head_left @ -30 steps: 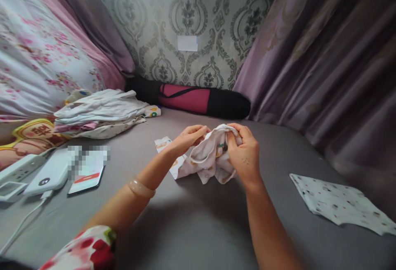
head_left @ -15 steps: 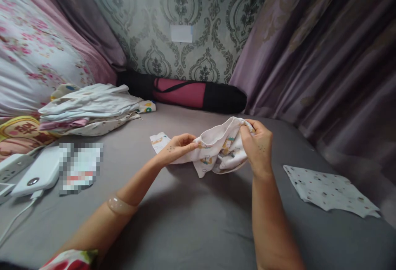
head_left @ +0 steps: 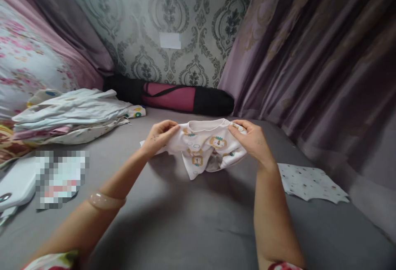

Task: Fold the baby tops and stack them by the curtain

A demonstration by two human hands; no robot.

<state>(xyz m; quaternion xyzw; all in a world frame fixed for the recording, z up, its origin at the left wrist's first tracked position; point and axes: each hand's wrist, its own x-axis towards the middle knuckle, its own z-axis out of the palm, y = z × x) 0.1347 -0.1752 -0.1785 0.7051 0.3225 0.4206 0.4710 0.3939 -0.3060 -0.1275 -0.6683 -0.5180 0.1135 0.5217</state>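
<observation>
A small white baby shirt [head_left: 201, 142] with a lion print is stretched between my two hands, just above the grey bed sheet [head_left: 185, 224]. Its round neckline faces up, and the lower part hangs in loose folds. My left hand [head_left: 159, 138] pinches the shoulder on the left, thumb on top. At the opposite shoulder my right hand [head_left: 252, 138] grips the fabric between thumb and fingers. Part of one sleeve shows below my left hand.
A pile of clothes [head_left: 74, 115] lies at the left, near a white power bank [head_left: 23, 179] and a blurred-out item [head_left: 63, 181]. A folded dotted garment [head_left: 312, 182] rests at the right. Along the wall lies a black and maroon roll bag [head_left: 173, 97].
My left hand has moved to the shirt's left shoulder, and the hands are farther apart. The shirt's neckline is now spread and its front faces me. The view has shifted to the right.
</observation>
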